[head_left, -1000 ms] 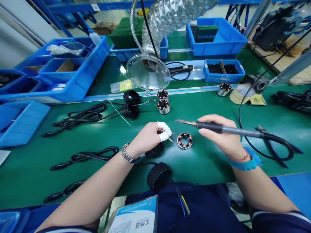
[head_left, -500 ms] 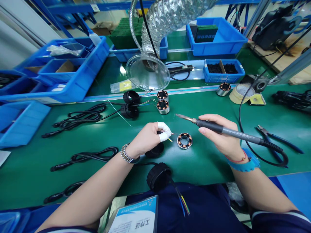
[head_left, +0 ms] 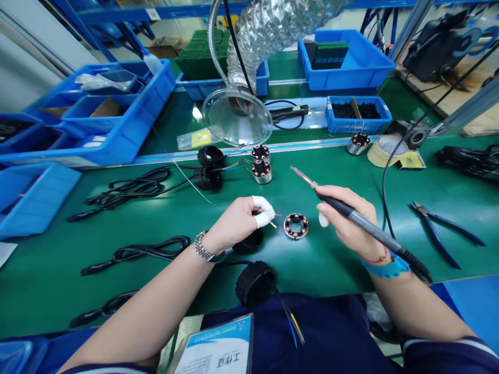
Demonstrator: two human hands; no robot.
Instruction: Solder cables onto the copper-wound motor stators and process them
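Observation:
My left hand [head_left: 244, 218], with white finger cots on, pinches thin wires [head_left: 274, 224] whose ends stick out toward the right. Under that hand sits a black round cap [head_left: 249, 241], partly hidden. Just right of the wire ends lies a motor stator [head_left: 296, 226] with copper windings in a ring. My right hand [head_left: 349, 218] grips a soldering iron [head_left: 354, 215] like a pen, its tip up and to the left, above the green mat and apart from the stator. Nearer me, another black cap [head_left: 255, 283] has blue, yellow and other wires hanging over the table edge.
Two wired stators [head_left: 261, 172] stand under the clear fume hood [head_left: 237, 117]. Coiled black cables [head_left: 132, 187] lie on the left. Cutting pliers [head_left: 440, 228] and a round solder-tip cleaner tin [head_left: 388, 148] are at right. Blue bins [head_left: 346, 59] line the back.
The soldering iron has tilted more steeply, its tip shifting right and upward and its rear end swinging left off the pliers. My left hand and the stator stay put.

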